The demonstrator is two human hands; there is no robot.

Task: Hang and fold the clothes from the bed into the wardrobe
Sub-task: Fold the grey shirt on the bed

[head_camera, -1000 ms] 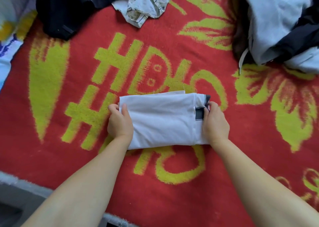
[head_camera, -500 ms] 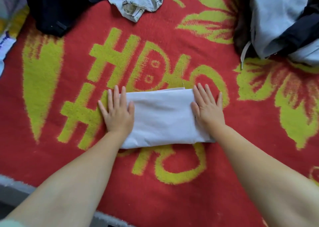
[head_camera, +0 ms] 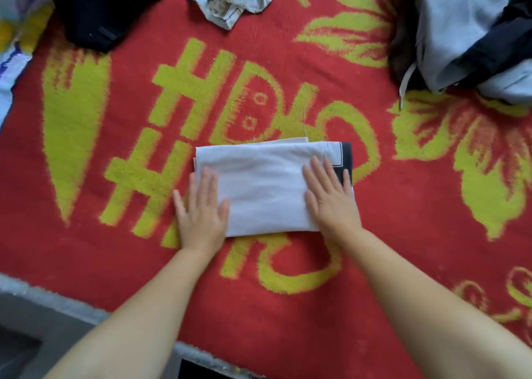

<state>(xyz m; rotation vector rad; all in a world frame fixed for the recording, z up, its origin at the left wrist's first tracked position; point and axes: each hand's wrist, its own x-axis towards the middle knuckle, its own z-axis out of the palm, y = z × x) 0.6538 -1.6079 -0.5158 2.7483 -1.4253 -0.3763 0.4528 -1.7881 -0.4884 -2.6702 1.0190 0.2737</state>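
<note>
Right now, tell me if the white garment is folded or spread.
Folded: the white garment lies as a compact layered rectangle, both hands flat on it.

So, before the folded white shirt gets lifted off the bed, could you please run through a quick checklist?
1. White shirt folded into a compact rectangle: ok.
2. Left hand flat on its left edge, fingers straight: ok.
3. Right hand flat on its right end: ok.
4. Dark trim tucked in: not ok, it shows at the right end.
5. Red blanket around the shirt free of other clothes: ok.
6. Wardrobe ready: cannot tell, out of view.
</note>
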